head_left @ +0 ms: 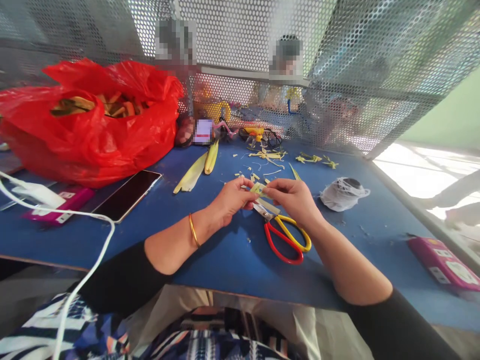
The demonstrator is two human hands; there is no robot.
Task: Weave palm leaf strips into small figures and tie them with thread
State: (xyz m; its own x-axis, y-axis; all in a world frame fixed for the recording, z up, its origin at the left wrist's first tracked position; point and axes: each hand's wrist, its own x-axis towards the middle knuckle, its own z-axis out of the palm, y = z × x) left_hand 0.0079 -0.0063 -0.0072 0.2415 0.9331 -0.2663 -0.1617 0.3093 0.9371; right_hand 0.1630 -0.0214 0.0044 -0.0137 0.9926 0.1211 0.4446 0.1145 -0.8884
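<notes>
Between my two hands is a small pale green strip of leaf (258, 188), pinched from both sides. My left hand (236, 197), below a gold bangle, closes its thumb and fingers on the strip's left end. From the right, my right hand (292, 197) grips the other end with thumb and forefinger. Beneath them lie scissors (284, 240) with one red and one yellow handle, their blades partly hidden by my hands. Small leaf scraps (255, 177) are scattered just beyond my fingers. Two larger yellow-green husk pieces (198, 170) rest farther back on the left.
A red plastic bag (150, 125) stands at the left, near a dark phone (127, 196), a white cable (101, 245) and a magenta pack (62, 205). White-wrapped thread (339, 196) and another magenta pack (444, 262) are on the right. A perforated metal partition (247, 30) bounds the blue table (217, 270).
</notes>
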